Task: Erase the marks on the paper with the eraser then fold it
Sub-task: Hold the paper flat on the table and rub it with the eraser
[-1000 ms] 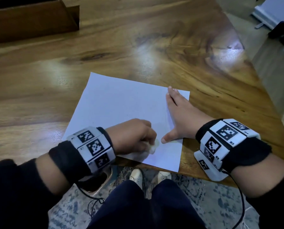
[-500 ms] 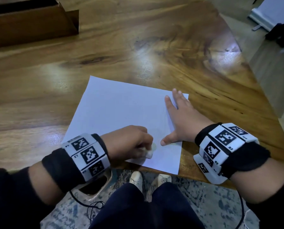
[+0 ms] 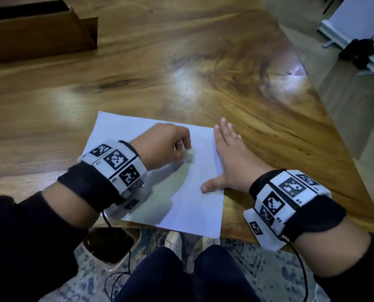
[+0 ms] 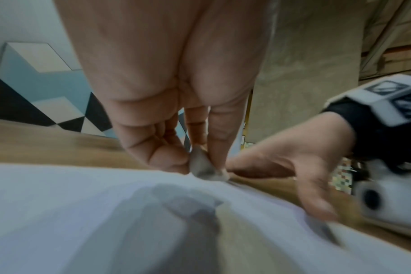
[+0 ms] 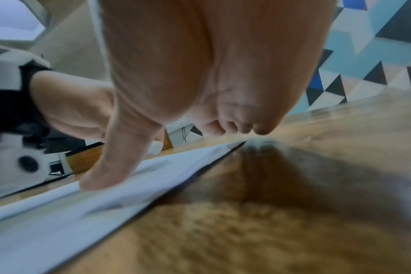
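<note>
A white sheet of paper (image 3: 194, 199) lies on the wooden table (image 3: 181, 73) at its near edge, one corner hanging over. My left hand (image 3: 164, 144) is over the sheet's far half and pinches a small whitish eraser (image 3: 189, 155) between thumb and fingers, its tip down on the paper (image 4: 59, 204). The left wrist view shows the eraser (image 4: 204, 168) gripped at the fingertips. My right hand (image 3: 231, 158) lies flat with straight fingers along the sheet's right edge, thumb on the paper (image 5: 47, 218). No marks show on the sheet.
A brown wooden box (image 3: 38, 33) stands at the table's far left. The table's right edge runs diagonally past my right hand. Below the near edge are my knees, shoes and a patterned rug (image 3: 258, 269). A dark tray-like object (image 3: 110, 245) sits under the table edge.
My left hand has slid the eraser from the sheet's near part up toward its far half. The right hand stays pressing the right edge.
</note>
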`<state>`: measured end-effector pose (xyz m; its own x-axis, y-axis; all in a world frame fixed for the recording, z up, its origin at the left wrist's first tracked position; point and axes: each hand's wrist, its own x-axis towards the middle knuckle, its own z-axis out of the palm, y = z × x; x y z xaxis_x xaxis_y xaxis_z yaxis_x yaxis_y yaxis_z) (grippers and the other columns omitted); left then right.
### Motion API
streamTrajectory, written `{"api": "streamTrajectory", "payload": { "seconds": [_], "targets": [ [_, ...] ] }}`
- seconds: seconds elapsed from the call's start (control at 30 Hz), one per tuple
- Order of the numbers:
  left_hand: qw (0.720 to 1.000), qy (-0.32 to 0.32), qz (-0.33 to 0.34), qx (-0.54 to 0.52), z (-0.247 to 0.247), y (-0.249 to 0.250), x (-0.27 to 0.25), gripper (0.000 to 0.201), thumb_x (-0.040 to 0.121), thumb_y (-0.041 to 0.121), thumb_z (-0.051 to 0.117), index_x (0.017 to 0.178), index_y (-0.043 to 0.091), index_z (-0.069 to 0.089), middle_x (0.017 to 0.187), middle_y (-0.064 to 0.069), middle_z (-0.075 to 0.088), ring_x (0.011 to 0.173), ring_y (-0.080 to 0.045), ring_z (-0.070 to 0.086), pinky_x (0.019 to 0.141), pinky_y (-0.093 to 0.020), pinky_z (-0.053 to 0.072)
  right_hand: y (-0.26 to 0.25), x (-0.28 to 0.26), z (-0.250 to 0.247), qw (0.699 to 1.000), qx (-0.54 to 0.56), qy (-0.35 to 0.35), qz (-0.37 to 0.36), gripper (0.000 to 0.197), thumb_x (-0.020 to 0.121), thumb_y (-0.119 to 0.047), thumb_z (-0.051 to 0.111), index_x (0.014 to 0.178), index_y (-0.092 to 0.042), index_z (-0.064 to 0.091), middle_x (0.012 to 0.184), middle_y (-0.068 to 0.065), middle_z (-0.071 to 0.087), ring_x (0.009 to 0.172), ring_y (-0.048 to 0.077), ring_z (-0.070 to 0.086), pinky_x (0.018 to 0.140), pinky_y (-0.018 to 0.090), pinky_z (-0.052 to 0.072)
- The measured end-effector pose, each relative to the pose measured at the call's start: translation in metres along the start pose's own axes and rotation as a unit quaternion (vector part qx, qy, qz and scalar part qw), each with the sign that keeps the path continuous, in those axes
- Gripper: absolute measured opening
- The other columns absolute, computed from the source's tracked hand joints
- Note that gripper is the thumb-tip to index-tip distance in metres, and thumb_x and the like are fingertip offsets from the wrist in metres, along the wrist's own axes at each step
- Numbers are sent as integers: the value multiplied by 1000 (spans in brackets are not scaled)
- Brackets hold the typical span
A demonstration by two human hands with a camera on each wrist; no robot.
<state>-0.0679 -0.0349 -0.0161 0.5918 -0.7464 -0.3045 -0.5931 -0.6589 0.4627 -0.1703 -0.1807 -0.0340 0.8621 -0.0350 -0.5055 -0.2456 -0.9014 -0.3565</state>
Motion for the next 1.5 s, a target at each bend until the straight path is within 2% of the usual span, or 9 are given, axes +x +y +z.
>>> {"api": "streamTrajectory", "payload": {
  "seconds": [0.1,0.4,0.6,0.8,0.97,1.17,1.33,1.4,1.5],
  "targets": [
    [999,43,-12,8,-8,9,23,16,76,9,62,91,13,62,79,0,58,71,-16,48,51,-25,25,5,1,1,1000,-16,-12,-1,137,63,-56,77,147,-7,-20,151,8,-35,141,18,-27,116,31,-11],
    [998,53,-6,31,-2,22,54,15,74,11,67,89,11,66,75,1,56,74,-16,50,65,-20,35,2,1,1,996,-91,-23,15,134,67,-65,69,147,-6,-20,153,10,-32,143,22,-24,119,40,-7],
    [989,-132,19,57,-7,21,33,17,72,12,70,88,15,68,71,4,59,72,-15,55,59,-21,39,1,2,1,993,-116,-22,26,134,65,-68,67,147,-6,-19,154,9,-30,144,21,-22,119,44,-6],
    [996,24,37,72,-1,32,48,14,80,15,61,91,7,63,75,0,51,73,-18,44,57,-19,25,-2,1,-1,987,-152,-29,42,132,67,-73,61,147,-8,-20,153,8,-31,144,20,-22,117,49,-9],
    [988,-124,30,82,-4,20,31,16,73,12,69,88,15,66,73,4,57,71,-15,52,55,-18,35,-2,0,-1,984,-170,-24,49,132,64,-77,59,148,-8,-18,155,8,-27,145,18,-20,115,56,-9],
    [996,34,42,65,-3,24,50,11,78,12,62,88,8,62,75,-1,52,75,-20,47,67,-24,33,-3,0,-2,982,-176,-34,55,131,66,-77,57,147,-8,-20,154,8,-30,144,19,-22,114,57,-9],
    [983,-144,61,99,2,12,23,29,74,15,66,58,28,46,61,10,49,62,-15,46,57,-25,33,-2,0,-1,984,-166,-34,54,132,65,-76,59,147,-9,-20,154,7,-29,144,18,-21,114,57,-9],
    [977,-175,55,109,-5,16,27,20,73,13,68,67,26,55,64,9,52,63,-13,47,55,-24,35,-2,1,-1,984,-166,-35,55,132,65,-76,59,147,-8,-21,154,7,-30,144,18,-22,114,57,-9],
    [992,-64,42,99,-8,26,48,14,77,14,65,90,12,61,77,0,55,72,-18,48,64,-24,35,-3,1,-2,983,-170,-38,57,132,65,-76,58,147,-9,-20,154,7,-30,144,18,-22,114,59,-9]
  ]
}}
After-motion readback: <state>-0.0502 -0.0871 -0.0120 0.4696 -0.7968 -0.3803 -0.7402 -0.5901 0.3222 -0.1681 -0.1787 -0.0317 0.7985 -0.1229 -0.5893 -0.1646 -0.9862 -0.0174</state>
